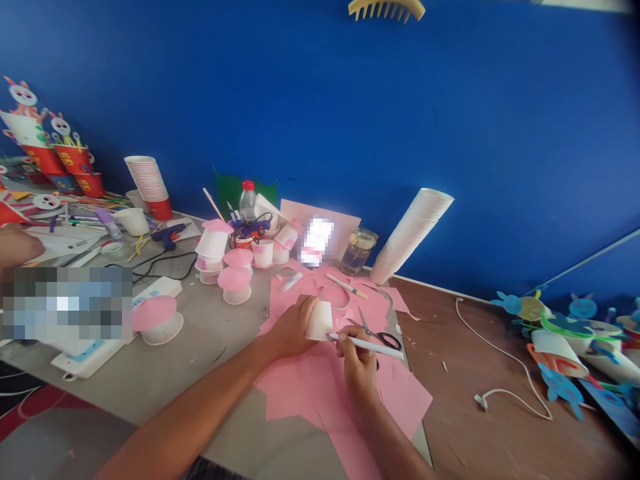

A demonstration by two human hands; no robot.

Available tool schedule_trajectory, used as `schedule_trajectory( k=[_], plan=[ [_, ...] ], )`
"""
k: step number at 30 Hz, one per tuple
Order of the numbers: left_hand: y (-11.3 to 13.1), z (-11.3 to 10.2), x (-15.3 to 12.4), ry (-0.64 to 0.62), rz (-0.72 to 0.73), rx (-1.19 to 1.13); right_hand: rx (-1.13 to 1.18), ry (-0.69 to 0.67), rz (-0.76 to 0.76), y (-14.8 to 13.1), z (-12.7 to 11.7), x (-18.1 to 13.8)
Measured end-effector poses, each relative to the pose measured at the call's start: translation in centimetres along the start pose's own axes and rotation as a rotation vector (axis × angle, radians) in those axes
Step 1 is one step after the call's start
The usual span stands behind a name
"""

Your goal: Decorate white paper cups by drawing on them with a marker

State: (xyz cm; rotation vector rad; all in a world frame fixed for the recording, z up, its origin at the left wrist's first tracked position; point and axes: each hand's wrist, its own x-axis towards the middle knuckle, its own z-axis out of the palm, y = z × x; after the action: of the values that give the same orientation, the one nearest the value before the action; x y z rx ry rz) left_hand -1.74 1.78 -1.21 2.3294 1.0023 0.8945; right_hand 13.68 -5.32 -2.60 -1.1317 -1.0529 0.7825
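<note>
My left hand (296, 328) is wrapped round a white paper cup (321, 321), held on its side above sheets of pink paper (300, 393). My right hand (357, 363) grips a white marker pen (377, 346), its tip at the cup's lower edge; whether it touches cannot be made out. Black-handled scissors (387, 340) lie on the paper just beyond the right hand, partly hidden by it. Behind the cup rest a roll of clear tape (335, 297), a pencil-like stick (347, 286) and a white capped tube (292, 281).
Pink-topped cups (235, 283) stand left of centre, near a glue gun (167, 235) and a power strip (100, 347). A tall leaning cup stack (413, 237) and a lidded glass jar (358, 252) stand behind. A white cable (505, 340) crosses the brown surface. Another person's hand (20, 245) is at far left.
</note>
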Motion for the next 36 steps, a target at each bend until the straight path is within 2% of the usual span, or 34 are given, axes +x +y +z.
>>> schedule_trajectory(
  k=[36],
  plan=[
    [0.07,-0.02,-0.03,-0.021,-0.035,-0.011,-0.051,-0.003,0.025,-0.81,-0.01,0.29]
  ],
)
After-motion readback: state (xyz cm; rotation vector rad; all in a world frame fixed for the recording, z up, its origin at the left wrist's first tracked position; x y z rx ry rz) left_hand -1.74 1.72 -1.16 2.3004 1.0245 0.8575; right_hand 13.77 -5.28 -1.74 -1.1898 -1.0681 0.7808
